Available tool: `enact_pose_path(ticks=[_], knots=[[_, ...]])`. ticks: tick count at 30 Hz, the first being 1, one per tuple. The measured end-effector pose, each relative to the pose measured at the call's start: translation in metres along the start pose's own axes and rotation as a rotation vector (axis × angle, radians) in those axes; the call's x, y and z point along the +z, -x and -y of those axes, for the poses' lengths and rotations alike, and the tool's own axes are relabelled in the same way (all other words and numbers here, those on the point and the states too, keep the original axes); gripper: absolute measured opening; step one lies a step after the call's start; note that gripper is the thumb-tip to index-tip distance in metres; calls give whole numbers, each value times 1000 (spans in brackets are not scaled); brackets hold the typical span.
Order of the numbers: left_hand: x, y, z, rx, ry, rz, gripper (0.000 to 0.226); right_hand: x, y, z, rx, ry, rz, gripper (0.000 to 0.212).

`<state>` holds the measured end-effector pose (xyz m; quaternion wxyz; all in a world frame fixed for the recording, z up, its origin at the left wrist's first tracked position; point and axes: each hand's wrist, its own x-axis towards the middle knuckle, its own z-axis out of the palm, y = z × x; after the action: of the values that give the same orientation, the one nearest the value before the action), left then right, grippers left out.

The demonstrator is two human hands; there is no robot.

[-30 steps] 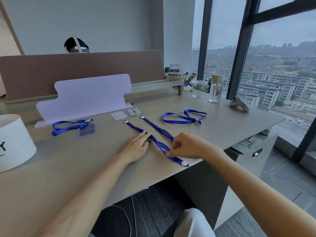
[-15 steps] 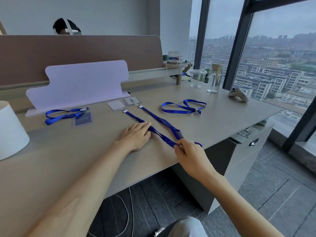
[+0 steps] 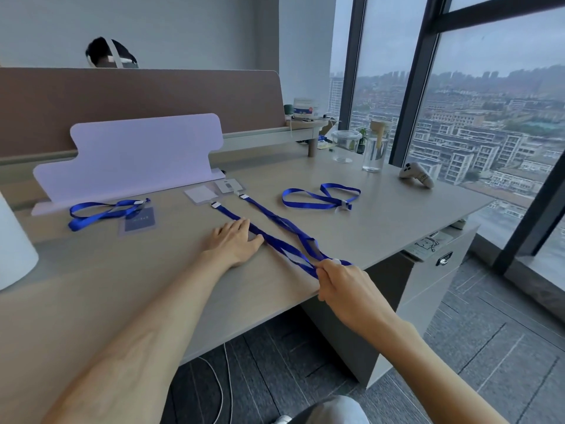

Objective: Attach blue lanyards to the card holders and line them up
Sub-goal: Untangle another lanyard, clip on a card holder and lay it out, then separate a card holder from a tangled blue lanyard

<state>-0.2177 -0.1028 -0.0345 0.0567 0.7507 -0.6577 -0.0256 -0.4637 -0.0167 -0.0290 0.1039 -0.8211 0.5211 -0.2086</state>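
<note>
Two blue lanyards run across the desk [image 3: 397,215] from two clear card holders. The left lanyard [image 3: 269,237] ends at the left card holder [image 3: 200,193], the right lanyard [image 3: 275,217] at the right card holder [image 3: 229,185]. My left hand [image 3: 235,241] lies flat on the left lanyard, fingers apart. My right hand [image 3: 339,280] pinches the lanyards' near ends at the desk's front edge. A coiled blue lanyard [image 3: 321,195] lies to the right. At far left another lanyard [image 3: 104,209] lies by a dark blue card holder [image 3: 139,223].
A lilac board [image 3: 134,154] stands behind the card holders, before a brown partition [image 3: 153,99]. A white cylinder [image 3: 12,240] sits at the left edge. Clear jars [image 3: 374,151] and a white controller [image 3: 417,174] stand at the back right. A person's head shows behind the partition.
My right hand has slid along the lanyards to the desk's front edge, drawing them straighter. My left hand has stayed pressed on the left lanyard.
</note>
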Motion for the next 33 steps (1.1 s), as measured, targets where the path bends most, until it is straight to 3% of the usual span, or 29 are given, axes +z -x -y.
enact_pose_path(ticks=[13,17,21,26,33], knots=[[0,3,-1,-18,-7,71,69,-21,7,2,53,87,45,22],[1,5,3,22,91,65,67,-35,0,7,86,156,-25,32],[-4,17,13,55,410,-34,59,-34,-31,38,30,143,-88,28],[-15,38,60,-60,596,-175,51,1,-79,109,-87,62,-45,24],[-18,72,166,-190,582,-408,34,78,-143,200,-225,-48,63,29]])
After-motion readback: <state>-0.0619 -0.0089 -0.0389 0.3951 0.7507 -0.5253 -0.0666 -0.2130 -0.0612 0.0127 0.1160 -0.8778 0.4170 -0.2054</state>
